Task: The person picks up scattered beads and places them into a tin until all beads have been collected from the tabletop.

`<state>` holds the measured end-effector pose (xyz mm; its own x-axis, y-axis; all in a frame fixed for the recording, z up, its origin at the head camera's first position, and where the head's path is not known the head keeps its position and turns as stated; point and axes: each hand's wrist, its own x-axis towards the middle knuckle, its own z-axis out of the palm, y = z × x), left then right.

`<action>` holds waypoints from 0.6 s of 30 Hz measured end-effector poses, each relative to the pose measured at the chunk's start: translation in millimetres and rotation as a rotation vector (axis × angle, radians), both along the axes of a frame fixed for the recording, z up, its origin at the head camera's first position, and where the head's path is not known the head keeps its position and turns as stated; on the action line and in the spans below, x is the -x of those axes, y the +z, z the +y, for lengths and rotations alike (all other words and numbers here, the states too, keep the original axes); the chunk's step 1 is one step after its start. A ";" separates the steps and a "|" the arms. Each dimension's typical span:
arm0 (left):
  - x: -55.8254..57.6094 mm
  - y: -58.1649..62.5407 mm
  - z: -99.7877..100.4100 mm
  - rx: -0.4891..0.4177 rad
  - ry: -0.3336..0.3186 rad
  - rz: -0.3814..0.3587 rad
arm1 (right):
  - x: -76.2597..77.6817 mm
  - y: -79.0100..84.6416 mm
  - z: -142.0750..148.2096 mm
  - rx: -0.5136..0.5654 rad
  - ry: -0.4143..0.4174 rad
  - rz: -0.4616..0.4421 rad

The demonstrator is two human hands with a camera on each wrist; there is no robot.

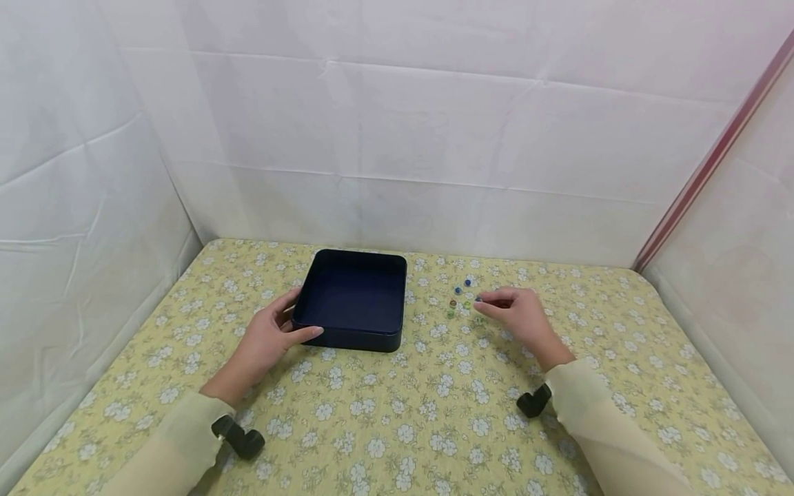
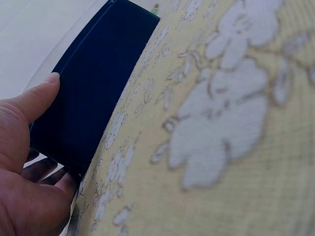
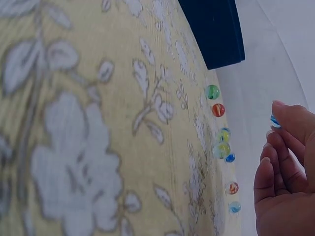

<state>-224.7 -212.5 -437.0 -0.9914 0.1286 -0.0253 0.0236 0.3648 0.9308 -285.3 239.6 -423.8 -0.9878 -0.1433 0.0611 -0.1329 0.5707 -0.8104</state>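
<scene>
My left hand (image 1: 267, 341) grips the near left corner of a dark blue open box (image 1: 350, 339), thumb along its front wall and fingers against its left side. In the left wrist view the thumb (image 2: 42, 98) lies on the box wall (image 2: 93, 83) near the rim. My right hand (image 1: 521, 317) pinches a clear marble with blue in it (image 3: 275, 121) between thumb and fingertips, raised over the cloth. Several glass marbles lie loose between box and right hand, among them a green one (image 3: 212, 92), a red one (image 3: 218, 110) and a dark blue one (image 1: 468, 283).
A yellow cloth with white flowers (image 1: 384, 427) covers the table. White sheeting (image 1: 397, 138) hangs behind it and on both sides, with a red strip (image 1: 713, 158) at the right corner. The box stands near the far edge, left of the marbles.
</scene>
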 end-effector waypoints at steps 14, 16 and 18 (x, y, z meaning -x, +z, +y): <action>-1.1 -0.4 -0.8 0.003 -0.005 0.011 | -0.7 1.3 -24.1 0.122 0.027 0.010; -0.9 -0.4 -0.7 0.005 -0.004 0.012 | -0.3 1.4 -27.4 0.137 0.027 -0.001; -0.4 -0.5 -0.5 0.008 -0.003 0.014 | 0.0 1.6 -31.0 0.156 0.030 -0.011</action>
